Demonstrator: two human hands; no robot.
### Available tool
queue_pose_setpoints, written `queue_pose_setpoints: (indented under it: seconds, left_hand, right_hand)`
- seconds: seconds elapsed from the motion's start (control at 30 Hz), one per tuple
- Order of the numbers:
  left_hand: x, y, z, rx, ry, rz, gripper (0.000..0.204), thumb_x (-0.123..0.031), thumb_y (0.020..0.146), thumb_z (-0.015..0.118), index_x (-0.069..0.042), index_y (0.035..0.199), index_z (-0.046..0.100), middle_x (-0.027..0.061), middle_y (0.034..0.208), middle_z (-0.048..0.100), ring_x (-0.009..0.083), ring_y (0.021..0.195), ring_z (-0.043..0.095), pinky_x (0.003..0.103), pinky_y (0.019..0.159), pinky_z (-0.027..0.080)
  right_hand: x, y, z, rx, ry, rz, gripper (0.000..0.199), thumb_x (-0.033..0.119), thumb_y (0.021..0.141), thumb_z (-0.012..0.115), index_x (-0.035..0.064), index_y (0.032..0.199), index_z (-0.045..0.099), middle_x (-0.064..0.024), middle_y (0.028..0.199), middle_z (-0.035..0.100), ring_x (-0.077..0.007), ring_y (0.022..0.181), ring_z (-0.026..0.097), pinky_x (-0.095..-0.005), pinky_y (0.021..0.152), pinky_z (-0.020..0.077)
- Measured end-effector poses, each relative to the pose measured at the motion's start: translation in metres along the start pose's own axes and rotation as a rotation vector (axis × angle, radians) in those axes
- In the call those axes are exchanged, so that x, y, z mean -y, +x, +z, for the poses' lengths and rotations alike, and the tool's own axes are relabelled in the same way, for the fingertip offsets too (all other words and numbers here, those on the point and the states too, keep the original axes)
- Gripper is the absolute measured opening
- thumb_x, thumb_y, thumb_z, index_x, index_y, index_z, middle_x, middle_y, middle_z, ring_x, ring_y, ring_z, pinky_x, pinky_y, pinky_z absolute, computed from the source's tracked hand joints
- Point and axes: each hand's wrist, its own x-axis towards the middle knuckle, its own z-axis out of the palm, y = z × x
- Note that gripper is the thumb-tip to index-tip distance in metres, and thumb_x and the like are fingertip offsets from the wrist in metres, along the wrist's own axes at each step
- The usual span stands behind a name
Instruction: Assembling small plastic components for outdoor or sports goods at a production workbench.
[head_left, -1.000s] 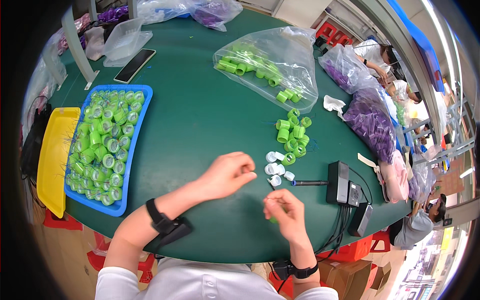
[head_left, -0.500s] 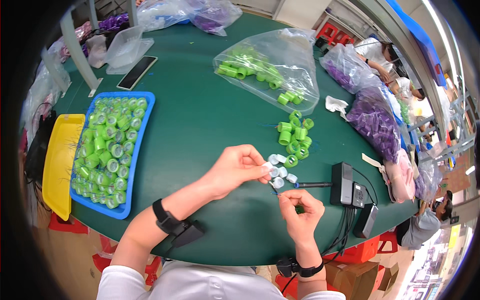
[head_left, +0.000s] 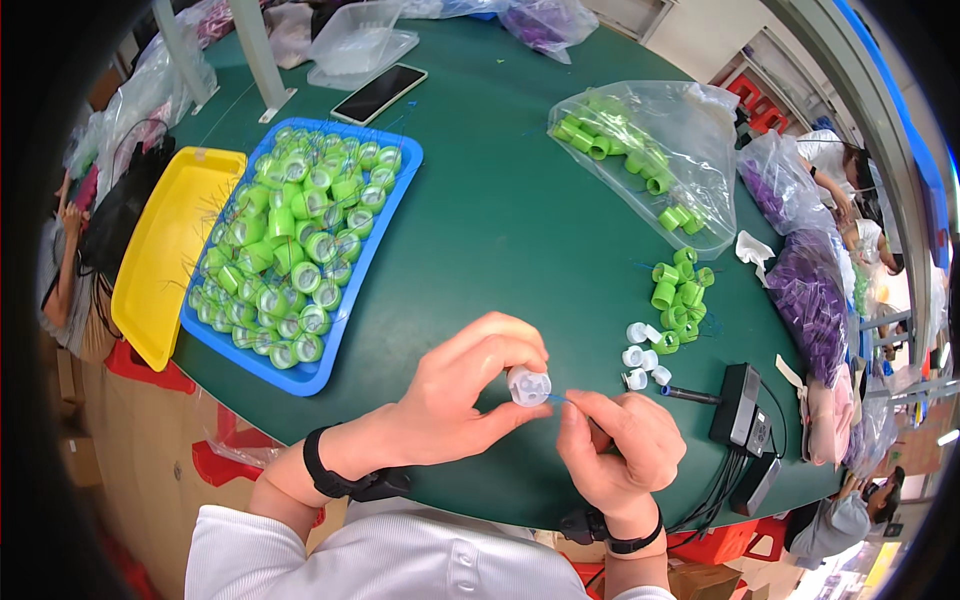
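Observation:
My left hand [head_left: 455, 395] pinches a small white plastic cap [head_left: 527, 387] between thumb and fingers, over the table close to my body. Thumb and forefinger of my right hand [head_left: 625, 445] grip a thin blue wire [head_left: 558, 398] whose end meets the cap's right side. Whether the wire passes into the cap is too small to tell. Anything inside the right palm is hidden by the curled fingers. Several loose white caps [head_left: 634, 356] lie beyond the right hand, beside a pile of green plastic cylinders [head_left: 688, 296], some with thin wires.
A blue tray [head_left: 384, 242] of green cylinders with white inserts and wires stands left, beside a yellow tray [head_left: 165, 265]. A phone [head_left: 380, 94], a clear bag [head_left: 690, 150] of green cylinders, a black pen-shaped tool [head_left: 692, 395] and a corded black box [head_left: 736, 402] are on the table.
My left hand has lifted a white cap from the small group and brought it nearer my body, to the wire in my right hand. The view has turned leftward.

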Motion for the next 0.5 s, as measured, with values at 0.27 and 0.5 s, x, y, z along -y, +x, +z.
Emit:
queue_pose_setpoints:
  seconds: [0.27,0.5]
  left_hand:
    - [0.011,-0.013,-0.006,0.121,-0.426,-0.410,0.045,0.013,0.075,0.063,0.003,0.117,0.053,0.0154,0.110,0.057,0.0144,0.090,0.061,0.025,0.068,0.054]
    - [0.027,-0.019,-0.003,-0.020,-1.032,-0.589,0.039,-0.002,0.091,0.049,0.001,0.129,0.045,0.0201,0.128,0.047,0.0221,0.099,0.059,0.035,0.085,0.051]
  right_hand:
    - [0.004,0.003,0.012,0.080,-0.093,0.018,0.019,-0.002,0.062,0.072,0.0056,0.079,0.067,0.0031,0.047,0.036,-0.0099,0.037,0.034,-0.0258,0.036,0.0250]
    - [-0.002,-0.003,0.013,0.042,-0.159,0.071,0.019,-0.003,0.062,0.071,0.0055,0.079,0.067,0.0023,0.048,0.034,-0.0105,0.037,0.033,-0.0266,0.036,0.0243]
